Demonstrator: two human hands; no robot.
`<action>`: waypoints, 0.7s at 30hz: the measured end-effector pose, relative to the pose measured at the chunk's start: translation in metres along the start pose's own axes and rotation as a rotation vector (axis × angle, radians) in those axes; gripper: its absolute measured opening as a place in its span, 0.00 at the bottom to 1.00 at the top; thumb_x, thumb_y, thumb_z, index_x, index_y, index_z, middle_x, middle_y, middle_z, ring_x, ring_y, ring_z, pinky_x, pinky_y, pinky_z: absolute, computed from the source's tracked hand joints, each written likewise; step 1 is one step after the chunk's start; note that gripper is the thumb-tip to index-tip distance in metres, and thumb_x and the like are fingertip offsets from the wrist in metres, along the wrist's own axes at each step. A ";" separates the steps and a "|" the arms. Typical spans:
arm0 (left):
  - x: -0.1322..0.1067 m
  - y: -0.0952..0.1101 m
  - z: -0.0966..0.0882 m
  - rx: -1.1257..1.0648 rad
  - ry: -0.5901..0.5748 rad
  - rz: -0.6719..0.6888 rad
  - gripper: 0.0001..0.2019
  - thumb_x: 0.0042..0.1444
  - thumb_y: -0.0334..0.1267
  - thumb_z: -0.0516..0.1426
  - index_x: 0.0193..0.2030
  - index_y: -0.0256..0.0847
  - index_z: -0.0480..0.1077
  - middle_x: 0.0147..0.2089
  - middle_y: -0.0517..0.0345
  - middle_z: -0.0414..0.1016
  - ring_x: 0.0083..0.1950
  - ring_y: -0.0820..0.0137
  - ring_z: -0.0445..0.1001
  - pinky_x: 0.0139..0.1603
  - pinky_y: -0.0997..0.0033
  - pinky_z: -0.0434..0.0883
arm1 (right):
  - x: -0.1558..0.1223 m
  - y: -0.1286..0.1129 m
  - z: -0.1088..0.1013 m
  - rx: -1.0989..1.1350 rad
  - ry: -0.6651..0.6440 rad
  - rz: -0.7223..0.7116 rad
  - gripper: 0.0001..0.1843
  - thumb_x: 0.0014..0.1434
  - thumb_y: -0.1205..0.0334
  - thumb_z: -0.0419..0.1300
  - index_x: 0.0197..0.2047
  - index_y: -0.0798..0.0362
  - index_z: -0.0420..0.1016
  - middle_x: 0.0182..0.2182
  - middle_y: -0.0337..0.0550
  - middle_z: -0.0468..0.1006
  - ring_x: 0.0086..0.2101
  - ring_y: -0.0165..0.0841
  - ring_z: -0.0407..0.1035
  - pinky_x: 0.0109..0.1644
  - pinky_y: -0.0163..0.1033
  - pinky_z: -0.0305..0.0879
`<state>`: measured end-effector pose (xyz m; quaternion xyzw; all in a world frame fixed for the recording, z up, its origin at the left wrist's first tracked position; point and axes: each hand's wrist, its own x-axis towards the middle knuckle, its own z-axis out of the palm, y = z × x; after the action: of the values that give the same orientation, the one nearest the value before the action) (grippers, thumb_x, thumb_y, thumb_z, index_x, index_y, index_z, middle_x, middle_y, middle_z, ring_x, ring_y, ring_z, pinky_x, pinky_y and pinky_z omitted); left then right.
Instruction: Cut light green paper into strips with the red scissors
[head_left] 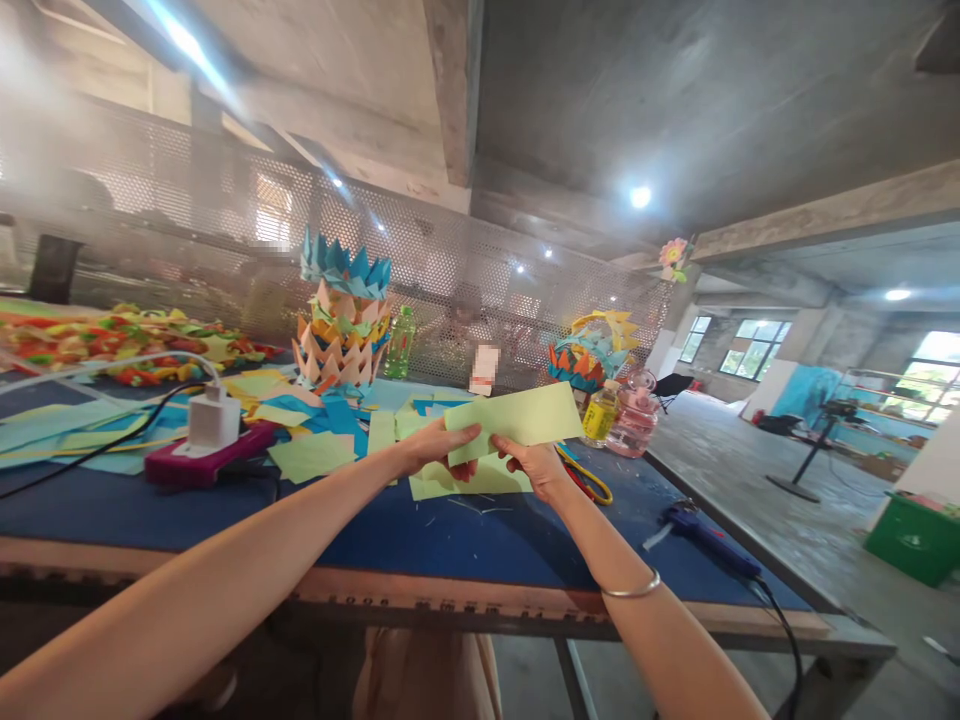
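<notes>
The left hand [439,450] and right hand [534,468] are pinching a green paper strip [529,415], its free end pointing toward three o'clock; uneven pressure could be creasing it. A glue gun [709,540] is lying at four o'clock, its cord [793,640] risking snagging.

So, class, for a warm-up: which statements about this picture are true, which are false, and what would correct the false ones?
1. The left hand and right hand both hold green paper. True.
2. The bracelet is on the left arm. False: the bracelet is on the right arm.
3. The blue corded tool lies on the floor. False: it lies on the table.
4. The white charger sits on the purple power strip. True.
</notes>
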<state>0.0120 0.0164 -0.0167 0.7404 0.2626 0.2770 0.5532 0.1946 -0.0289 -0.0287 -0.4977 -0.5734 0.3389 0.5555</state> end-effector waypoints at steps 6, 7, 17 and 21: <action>0.002 -0.002 -0.002 0.009 -0.004 0.015 0.29 0.49 0.63 0.52 0.27 0.33 0.73 0.24 0.48 0.76 0.21 0.69 0.72 0.24 0.72 0.68 | 0.000 0.000 0.001 0.137 0.016 0.023 0.15 0.37 0.55 0.68 0.28 0.54 0.73 0.23 0.38 0.72 0.22 0.27 0.62 0.20 0.31 0.56; 0.002 -0.001 -0.002 0.012 0.013 0.010 0.30 0.48 0.63 0.52 0.26 0.32 0.72 0.23 0.47 0.75 0.21 0.69 0.72 0.24 0.72 0.69 | 0.001 -0.001 0.000 0.146 0.026 0.022 0.15 0.37 0.55 0.68 0.28 0.54 0.73 0.24 0.38 0.72 0.23 0.27 0.62 0.20 0.31 0.56; 0.003 0.003 -0.008 0.008 0.201 0.002 0.24 0.47 0.58 0.56 0.22 0.35 0.68 0.18 0.53 0.72 0.18 0.70 0.70 0.22 0.69 0.69 | 0.015 -0.013 -0.039 0.245 0.407 0.035 0.19 0.34 0.55 0.69 0.31 0.55 0.74 0.27 0.41 0.74 0.23 0.26 0.64 0.19 0.29 0.57; 0.004 0.003 -0.010 0.028 0.233 -0.003 0.22 0.48 0.56 0.56 0.20 0.35 0.67 0.17 0.54 0.71 0.17 0.70 0.70 0.21 0.71 0.68 | 0.014 -0.013 -0.075 -0.180 0.497 -0.020 0.18 0.50 0.49 0.56 0.35 0.54 0.75 0.31 0.44 0.77 0.28 0.31 0.69 0.24 0.32 0.61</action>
<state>0.0082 0.0248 -0.0110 0.7105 0.3300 0.3566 0.5091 0.2673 -0.0316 -0.0009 -0.6073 -0.4523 0.1484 0.6360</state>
